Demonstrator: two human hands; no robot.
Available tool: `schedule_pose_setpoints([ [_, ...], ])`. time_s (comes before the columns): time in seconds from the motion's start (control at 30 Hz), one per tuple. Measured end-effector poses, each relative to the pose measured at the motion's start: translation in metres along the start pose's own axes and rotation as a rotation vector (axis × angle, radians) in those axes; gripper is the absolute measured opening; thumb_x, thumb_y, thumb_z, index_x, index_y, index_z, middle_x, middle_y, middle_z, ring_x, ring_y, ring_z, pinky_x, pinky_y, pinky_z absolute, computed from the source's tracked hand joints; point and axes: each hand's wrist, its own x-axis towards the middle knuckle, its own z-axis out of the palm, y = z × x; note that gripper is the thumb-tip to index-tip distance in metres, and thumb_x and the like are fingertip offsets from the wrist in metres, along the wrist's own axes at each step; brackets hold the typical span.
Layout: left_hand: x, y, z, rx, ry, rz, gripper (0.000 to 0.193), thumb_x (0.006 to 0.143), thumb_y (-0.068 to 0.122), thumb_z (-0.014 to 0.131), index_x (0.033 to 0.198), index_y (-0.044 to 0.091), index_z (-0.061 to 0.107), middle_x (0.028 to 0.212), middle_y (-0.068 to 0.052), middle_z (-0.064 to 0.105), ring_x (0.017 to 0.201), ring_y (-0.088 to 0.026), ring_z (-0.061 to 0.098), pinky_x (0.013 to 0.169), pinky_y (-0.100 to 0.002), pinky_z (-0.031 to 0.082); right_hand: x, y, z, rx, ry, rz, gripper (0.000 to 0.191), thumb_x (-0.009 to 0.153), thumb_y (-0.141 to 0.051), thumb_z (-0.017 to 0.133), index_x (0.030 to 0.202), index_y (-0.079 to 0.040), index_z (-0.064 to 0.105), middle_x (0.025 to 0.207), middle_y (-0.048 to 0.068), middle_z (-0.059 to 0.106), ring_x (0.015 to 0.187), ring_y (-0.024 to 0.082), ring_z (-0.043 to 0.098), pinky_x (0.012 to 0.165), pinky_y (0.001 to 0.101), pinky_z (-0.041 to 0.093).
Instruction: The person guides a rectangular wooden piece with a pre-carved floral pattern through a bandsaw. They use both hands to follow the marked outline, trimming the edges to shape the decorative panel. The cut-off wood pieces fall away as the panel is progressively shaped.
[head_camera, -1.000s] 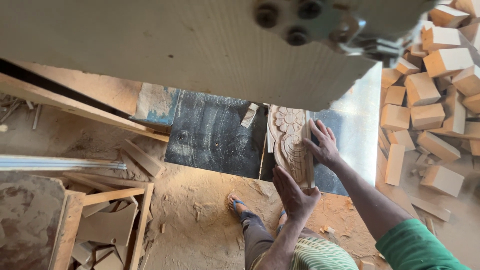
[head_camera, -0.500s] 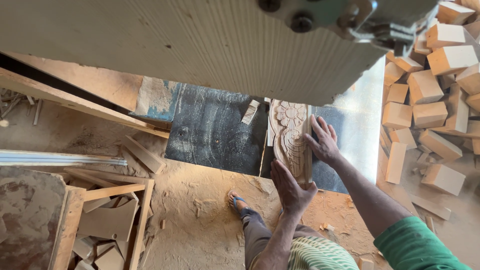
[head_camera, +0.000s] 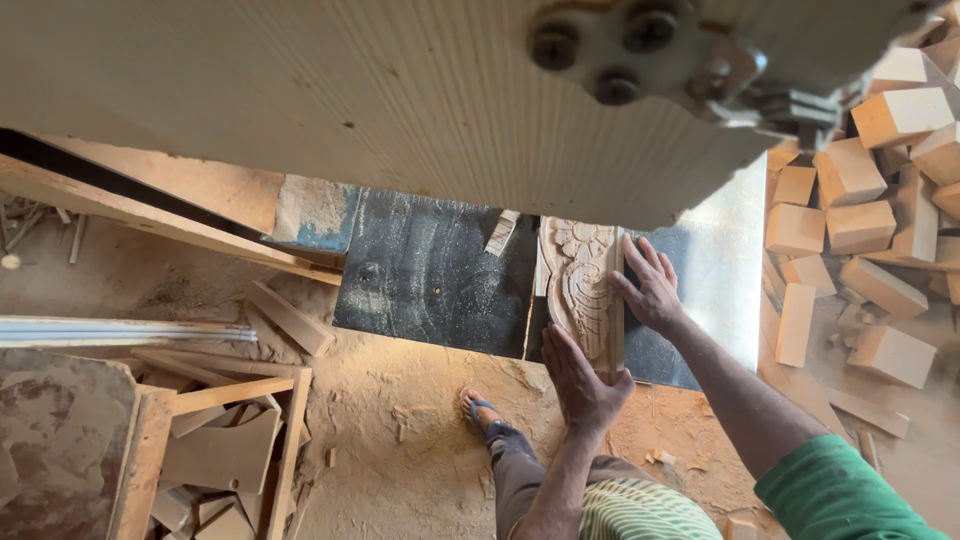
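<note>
Fingers (head_camera: 640, 262) of the right hand (head_camera: 650, 290) lie spread and flat against the right edge of the carved wooden piece (head_camera: 583, 285), while the left hand (head_camera: 578, 380) presses its palm and loosely opened fingers against the near end of the same piece. That carved piece, cut with a flower and curling leaves, lies lengthwise on the dark counter (head_camera: 440, 280) of the saw, its far end tucked under the big pale machine housing (head_camera: 380, 90). Compared with half a second ago, the piece and both hands sit much where they were; the left hand has crept a touch closer to the wood's end. A sandalled foot (head_camera: 480, 408) stands on the sawdust floor (head_camera: 400, 440) below, and cut wooden blocks (head_camera: 860, 230) are heaped to the right
</note>
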Motion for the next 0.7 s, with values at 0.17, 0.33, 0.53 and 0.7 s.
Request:
schedule_pose_setpoints([
  [0.17,0.004,-0.003,-0.002,-0.008,-0.004,0.012,0.133,0.072,0.038,0.084,0.159,-0.01,-0.003,0.165,-0.038,0.014,0.157,-0.049,0.014,0.13,-0.056,0.012,0.0,0.002,0.004,-0.025,-0.016,0.084,0.084,0.098,-0.069,0.043,0.163,-0.019,0.03,0.171,0.018,0.02,0.16,0.036,0.007,0.127,0.0511,0.001],
  [0.33,0.006,-0.007,-0.002,-0.022,-0.003,0.024,0.131,0.073,0.039,0.082,0.16,-0.01,-0.003,0.166,-0.037,0.014,0.158,-0.048,0.015,0.131,-0.055,0.013,0.001,0.001,0.005,-0.03,-0.045,0.151,0.085,0.096,-0.07,0.043,0.163,-0.019,0.03,0.172,0.017,0.018,0.158,0.039,0.005,0.127,0.0519,0.001],
  [0.53,0.01,-0.015,-0.004,-0.024,-0.014,0.046,0.131,0.075,0.042,0.082,0.16,-0.01,-0.003,0.167,-0.036,0.015,0.159,-0.048,0.015,0.131,-0.055,0.014,0.002,0.002,0.004,-0.053,-0.04,0.095,0.086,0.097,-0.07,0.039,0.164,-0.019,0.026,0.172,0.017,0.017,0.159,0.037,0.005,0.127,0.0509,-0.001],
  [0.7,0.013,-0.02,-0.006,-0.015,-0.003,0.077,0.131,0.075,0.043,0.082,0.161,-0.01,-0.002,0.167,-0.037,0.016,0.158,-0.048,0.015,0.131,-0.055,0.015,-0.001,0.003,0.003,-0.033,-0.03,0.013,0.088,0.099,-0.07,0.037,0.165,-0.015,0.02,0.172,0.018,0.017,0.162,0.027,0.004,0.128,0.0472,-0.003],
])
